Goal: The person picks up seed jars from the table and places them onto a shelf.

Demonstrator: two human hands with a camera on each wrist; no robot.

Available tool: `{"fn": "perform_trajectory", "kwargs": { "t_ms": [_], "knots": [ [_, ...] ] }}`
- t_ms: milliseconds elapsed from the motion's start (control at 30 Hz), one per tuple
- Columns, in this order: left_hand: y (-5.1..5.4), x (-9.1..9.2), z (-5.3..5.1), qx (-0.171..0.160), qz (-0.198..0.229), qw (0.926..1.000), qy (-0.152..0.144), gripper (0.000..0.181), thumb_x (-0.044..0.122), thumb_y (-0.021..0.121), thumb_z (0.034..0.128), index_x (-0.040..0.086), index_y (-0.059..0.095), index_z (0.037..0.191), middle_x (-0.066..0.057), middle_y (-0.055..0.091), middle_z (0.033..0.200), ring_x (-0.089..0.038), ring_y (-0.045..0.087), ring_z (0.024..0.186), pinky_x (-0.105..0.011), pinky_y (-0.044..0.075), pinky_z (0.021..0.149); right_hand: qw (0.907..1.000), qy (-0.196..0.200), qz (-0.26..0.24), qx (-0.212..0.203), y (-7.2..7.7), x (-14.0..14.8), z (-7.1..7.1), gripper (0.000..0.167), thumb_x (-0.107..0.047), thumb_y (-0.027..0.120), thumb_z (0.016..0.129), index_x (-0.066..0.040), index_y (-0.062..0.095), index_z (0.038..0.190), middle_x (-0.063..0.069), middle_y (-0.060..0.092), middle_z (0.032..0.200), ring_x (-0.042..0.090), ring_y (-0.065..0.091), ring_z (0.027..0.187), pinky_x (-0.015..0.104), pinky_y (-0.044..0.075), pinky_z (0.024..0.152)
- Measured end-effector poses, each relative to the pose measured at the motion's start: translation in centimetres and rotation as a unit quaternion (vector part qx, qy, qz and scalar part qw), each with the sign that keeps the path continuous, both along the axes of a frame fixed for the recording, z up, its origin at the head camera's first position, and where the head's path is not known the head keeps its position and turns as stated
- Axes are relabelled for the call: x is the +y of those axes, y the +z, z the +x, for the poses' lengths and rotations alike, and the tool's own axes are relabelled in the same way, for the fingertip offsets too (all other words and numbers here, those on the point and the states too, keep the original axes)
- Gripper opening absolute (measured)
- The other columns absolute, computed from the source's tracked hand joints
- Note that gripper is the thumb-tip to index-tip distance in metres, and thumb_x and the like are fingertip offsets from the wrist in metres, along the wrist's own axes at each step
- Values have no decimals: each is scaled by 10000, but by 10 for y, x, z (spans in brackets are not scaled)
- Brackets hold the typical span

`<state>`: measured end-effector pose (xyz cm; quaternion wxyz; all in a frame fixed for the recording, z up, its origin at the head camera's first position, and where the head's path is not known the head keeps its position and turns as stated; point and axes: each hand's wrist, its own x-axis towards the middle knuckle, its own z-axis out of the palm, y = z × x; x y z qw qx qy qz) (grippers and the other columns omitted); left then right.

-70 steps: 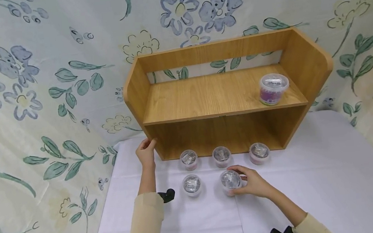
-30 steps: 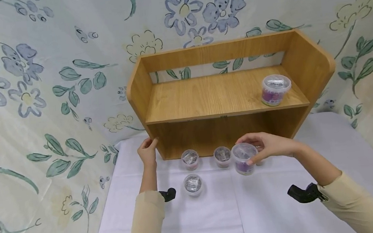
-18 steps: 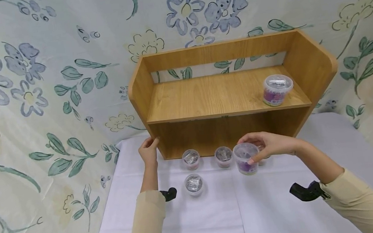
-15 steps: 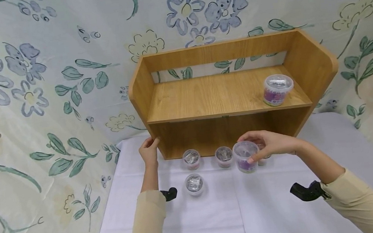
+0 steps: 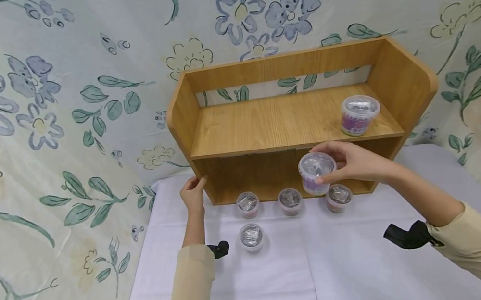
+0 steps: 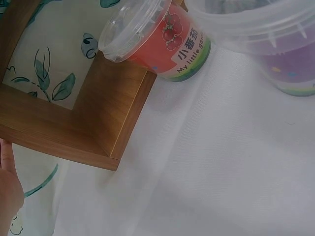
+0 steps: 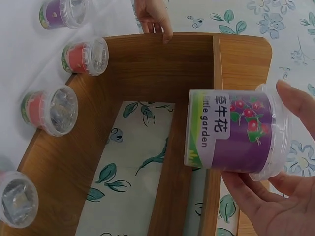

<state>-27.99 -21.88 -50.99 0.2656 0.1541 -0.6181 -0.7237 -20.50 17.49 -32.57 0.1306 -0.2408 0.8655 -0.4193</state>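
My right hand (image 5: 352, 161) grips a clear-lidded cup with a purple label (image 7: 241, 132), held in the air before the lower opening of the wooden shelf (image 5: 264, 123). In the right wrist view the cup lies sideways between thumb and fingers of the right hand (image 7: 280, 206). My left hand (image 5: 192, 195) holds the shelf's left side panel near its lower front edge; part of that hand (image 6: 9, 191) shows in the left wrist view. Another purple cup (image 5: 357, 120) stands at the right of the upper board.
Three cups stand in a row at the shelf's front: left (image 5: 247, 205), middle (image 5: 290, 201) and right (image 5: 338, 198). One more cup (image 5: 251, 238) stands nearer on the white cloth (image 5: 253, 284). A floral curtain (image 5: 86, 87) hangs behind.
My right hand took hold of the nearer right cup, lifted it and brought it up toward the shelf, uncovering the right cup of the row. The left hand stays at the side panel.
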Motion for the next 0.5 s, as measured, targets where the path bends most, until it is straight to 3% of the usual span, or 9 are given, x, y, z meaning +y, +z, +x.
{"fn": "perform_trajectory", "kwargs": {
  "t_ms": [267,500],
  "knots": [
    [0,-1,0,-30,14,10000,-53,121,27,740,719,-21,697,821,69,632,661,-66,583,658,-168,489,636,9983,-438,252,307,27,-1,-8,649,-208,725,793,-16,403,1323,214,484,1261,402,481,1152,527,425,926],
    [-2,-1,-1,-110,-2,9999,-4,103,45,755,714,15,698,794,78,634,660,-57,582,658,-160,485,639,9930,-987,561,339,51,-18,-31,725,-332,725,781,-50,374,1349,222,401,1339,414,375,1230,578,351,971]
  ]
}}
